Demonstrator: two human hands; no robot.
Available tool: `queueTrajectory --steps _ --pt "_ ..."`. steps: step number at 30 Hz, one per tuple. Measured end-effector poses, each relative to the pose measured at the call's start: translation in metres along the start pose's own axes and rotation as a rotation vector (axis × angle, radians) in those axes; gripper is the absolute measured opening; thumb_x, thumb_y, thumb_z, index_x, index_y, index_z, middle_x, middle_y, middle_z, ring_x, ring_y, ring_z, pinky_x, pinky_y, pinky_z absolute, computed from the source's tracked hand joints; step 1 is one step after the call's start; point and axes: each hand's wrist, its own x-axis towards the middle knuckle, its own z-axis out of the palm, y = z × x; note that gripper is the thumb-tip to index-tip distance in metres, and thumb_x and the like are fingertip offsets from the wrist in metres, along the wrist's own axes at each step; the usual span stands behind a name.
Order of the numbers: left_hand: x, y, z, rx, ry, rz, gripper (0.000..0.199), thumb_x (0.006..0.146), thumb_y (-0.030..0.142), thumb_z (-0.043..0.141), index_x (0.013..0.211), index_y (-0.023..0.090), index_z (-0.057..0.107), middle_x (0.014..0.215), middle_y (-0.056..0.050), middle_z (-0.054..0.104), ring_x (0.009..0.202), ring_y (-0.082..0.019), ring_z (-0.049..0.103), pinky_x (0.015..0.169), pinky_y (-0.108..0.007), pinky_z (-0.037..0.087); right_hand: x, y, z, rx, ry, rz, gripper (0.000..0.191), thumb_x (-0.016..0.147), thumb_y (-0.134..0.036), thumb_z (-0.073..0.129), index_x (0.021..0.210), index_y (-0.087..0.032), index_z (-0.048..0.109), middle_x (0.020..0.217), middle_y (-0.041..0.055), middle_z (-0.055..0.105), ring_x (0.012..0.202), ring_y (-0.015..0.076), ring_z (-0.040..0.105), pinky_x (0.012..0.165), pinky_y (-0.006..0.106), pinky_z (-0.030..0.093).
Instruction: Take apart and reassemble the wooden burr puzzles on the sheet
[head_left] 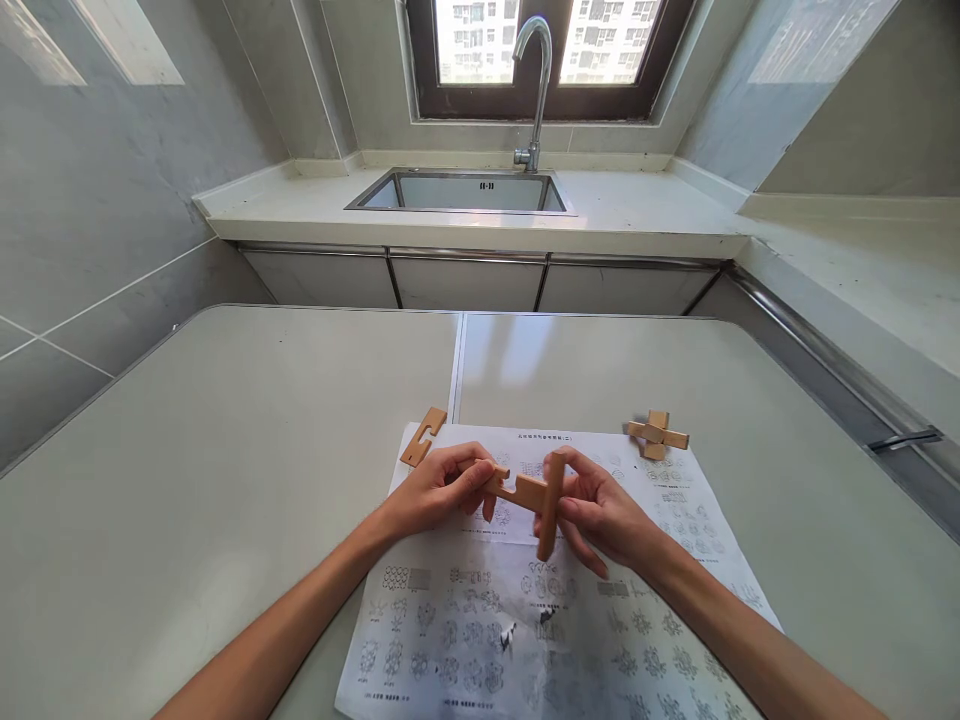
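Observation:
Above a printed instruction sheet, my left hand pinches the left end of a notched wooden puzzle piece. My right hand grips an upright wooden puzzle piece, set crosswise at the notched piece's right end. The two pieces touch; how they lock together is hidden. Past my left hand, a flat notched wooden piece lies at the sheet's upper left edge. A cross of joined wooden pieces rests at the sheet's upper right corner.
The sheet lies on a pale table with a seam down its far half. Beyond the table stands a counter with a sink and a tall curved faucet. Tiled walls flank both sides.

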Motion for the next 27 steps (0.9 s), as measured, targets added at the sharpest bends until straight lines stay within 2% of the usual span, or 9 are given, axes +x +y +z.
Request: queueTrajectory --steps 6,8,10,12,15,19,22,24,27 --pt "0.000 0.000 -0.001 -0.004 0.014 -0.001 0.050 0.102 0.065 0.054 0.089 0.018 0.059 0.063 0.000 0.066 0.056 -0.013 0.053 0.059 -0.026 0.041 0.003 0.000 0.000 0.068 0.081 -0.070 0.045 0.086 -0.057 0.083 0.099 -0.029 0.050 0.040 -0.0140 0.061 0.024 0.0121 0.049 0.084 0.045 0.061" --pt "0.000 0.001 0.000 0.002 0.014 -0.002 0.050 0.102 0.066 0.054 0.088 0.018 0.060 0.063 0.000 0.066 0.056 -0.013 0.053 0.058 -0.026 0.041 0.003 -0.001 0.002 0.090 0.074 -0.070 0.044 0.087 -0.055 0.082 0.099 -0.029 0.049 0.038 -0.0151 0.057 0.024 0.0125 0.048 0.077 0.042 0.061" --pt "0.000 0.002 0.001 0.015 0.013 -0.005 0.050 0.102 0.065 0.054 0.089 0.017 0.061 0.063 -0.001 0.067 0.056 -0.013 0.052 0.057 -0.026 0.039 0.003 -0.002 0.003 0.116 0.079 -0.057 0.045 0.087 -0.054 0.081 0.100 -0.028 0.047 0.042 -0.0129 0.061 0.024 0.0124 0.047 0.061 0.035 0.058" --pt "0.000 0.003 0.002 0.029 0.012 -0.009 0.049 0.102 0.064 0.054 0.091 0.017 0.062 0.064 -0.001 0.068 0.057 -0.013 0.052 0.057 -0.026 0.038 0.004 -0.002 0.002 0.138 0.088 -0.039 0.047 0.086 -0.055 0.081 0.101 -0.028 0.046 0.048 -0.0097 0.066 0.024 0.0118 0.047 0.046 0.028 0.049" --pt "0.000 0.002 0.003 0.045 0.014 -0.013 0.048 0.103 0.063 0.054 0.091 0.017 0.063 0.065 -0.002 0.069 0.057 -0.013 0.053 0.056 -0.026 0.037 0.004 0.001 0.000 0.159 0.092 -0.028 0.048 0.084 -0.053 0.082 0.100 -0.027 0.046 0.053 -0.0077 0.068 0.023 0.0096 0.044 0.037 0.022 0.040" --pt "0.001 0.001 0.001 0.054 0.052 -0.008 0.049 0.103 0.064 0.052 0.088 0.018 0.060 0.063 0.000 0.067 0.054 -0.012 0.049 0.054 -0.025 0.037 0.003 0.003 -0.006 0.180 0.222 -0.043 0.043 0.081 -0.046 0.083 0.099 -0.027 0.049 0.057 -0.0077 0.065 0.032 0.0101 0.051 0.030 0.016 0.031" --pt "0.002 -0.001 0.000 0.065 0.108 -0.001 0.048 0.104 0.064 0.050 0.085 0.020 0.056 0.062 0.002 0.065 0.050 -0.011 0.046 0.050 -0.025 0.036 0.003 -0.002 -0.004 0.142 0.310 -0.074 0.039 0.084 -0.043 0.078 0.110 -0.026 0.054 0.060 -0.0075 0.064 0.033 0.0086 0.046 0.028 0.015 0.028" --pt "0.002 -0.002 0.002 0.086 0.161 0.007 0.046 0.104 0.062 0.050 0.086 0.020 0.056 0.063 0.002 0.065 0.051 -0.012 0.047 0.050 -0.025 0.036 0.003 -0.004 0.001 0.030 0.355 -0.105 0.042 0.089 -0.040 0.072 0.124 -0.025 0.055 0.063 -0.0071 0.065 0.033 0.0070 0.041 0.030 0.017 0.032" --pt "0.002 -0.003 0.006 0.136 0.260 0.027 0.041 0.105 0.057 0.053 0.089 0.020 0.058 0.065 0.002 0.067 0.054 -0.012 0.048 0.053 -0.024 0.036 0.003 -0.001 0.011 -0.150 0.417 -0.183 0.045 0.093 -0.035 0.068 0.135 -0.025 0.054 0.074 -0.0042 0.068 0.042 0.0083 0.048 0.039 0.019 0.042"
